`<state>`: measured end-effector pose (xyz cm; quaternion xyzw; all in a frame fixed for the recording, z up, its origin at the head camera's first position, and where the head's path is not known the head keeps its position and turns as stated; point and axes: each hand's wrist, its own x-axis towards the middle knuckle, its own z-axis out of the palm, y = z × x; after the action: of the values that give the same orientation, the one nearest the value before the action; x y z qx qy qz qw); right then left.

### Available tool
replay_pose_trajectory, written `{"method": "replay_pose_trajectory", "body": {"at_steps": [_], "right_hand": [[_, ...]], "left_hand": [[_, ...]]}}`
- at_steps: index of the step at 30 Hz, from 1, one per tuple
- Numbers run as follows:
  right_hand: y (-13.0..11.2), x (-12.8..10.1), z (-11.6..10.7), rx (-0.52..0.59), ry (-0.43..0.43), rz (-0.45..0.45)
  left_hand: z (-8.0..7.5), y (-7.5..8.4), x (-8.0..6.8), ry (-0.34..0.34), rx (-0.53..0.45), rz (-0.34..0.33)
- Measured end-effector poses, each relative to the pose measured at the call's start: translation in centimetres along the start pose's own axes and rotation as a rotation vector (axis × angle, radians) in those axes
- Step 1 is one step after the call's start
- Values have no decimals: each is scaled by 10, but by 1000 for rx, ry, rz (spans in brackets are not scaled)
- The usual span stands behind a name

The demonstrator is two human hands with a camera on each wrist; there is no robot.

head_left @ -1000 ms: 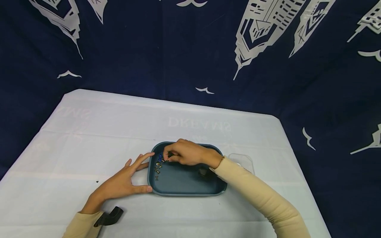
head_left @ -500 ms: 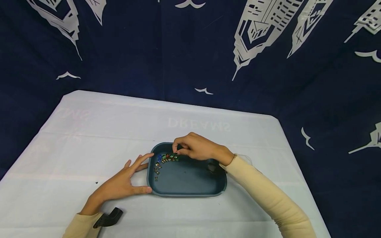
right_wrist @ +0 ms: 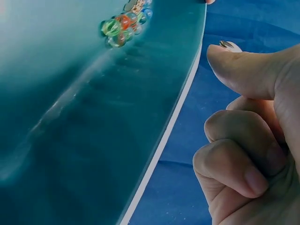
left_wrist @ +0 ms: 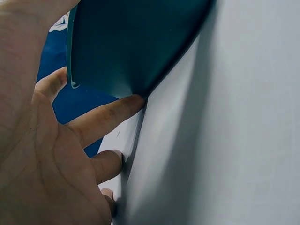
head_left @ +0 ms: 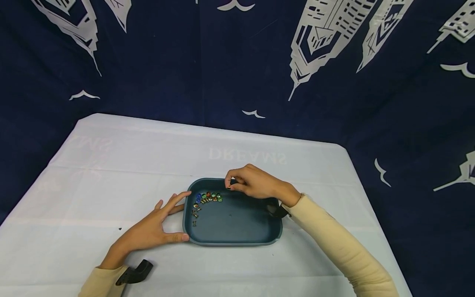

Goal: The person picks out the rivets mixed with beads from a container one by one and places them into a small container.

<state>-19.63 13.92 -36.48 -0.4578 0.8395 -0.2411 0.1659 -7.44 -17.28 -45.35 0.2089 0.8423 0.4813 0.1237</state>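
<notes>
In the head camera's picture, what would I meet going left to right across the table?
Beige left sleeve, left hand, blue marbles, green marbles at the cluster's right end, right hand, beige right sleeve. The tray overlaps several of these, so it has no clear place.

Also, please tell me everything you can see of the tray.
The tray is dark teal, shallow and oblong, with rounded corners, and looks like plastic. It lies flat, open side up, on the white table. Marbles and brassy pieces lie toward its left end, which the left hand touches. The right hand is over its far edge.
</notes>
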Motion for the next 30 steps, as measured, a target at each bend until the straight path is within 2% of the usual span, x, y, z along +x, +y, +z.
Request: {"method": "replay_pose_trajectory", "body": {"at_steps": [11, 30], "right_hand": [[10, -14, -5, -12, 27, 45], [24, -73, -18, 64, 98, 190]], "left_hand": [[-1, -1, -1, 0, 0, 13], [1, 0, 0, -2, -6, -8]]}}
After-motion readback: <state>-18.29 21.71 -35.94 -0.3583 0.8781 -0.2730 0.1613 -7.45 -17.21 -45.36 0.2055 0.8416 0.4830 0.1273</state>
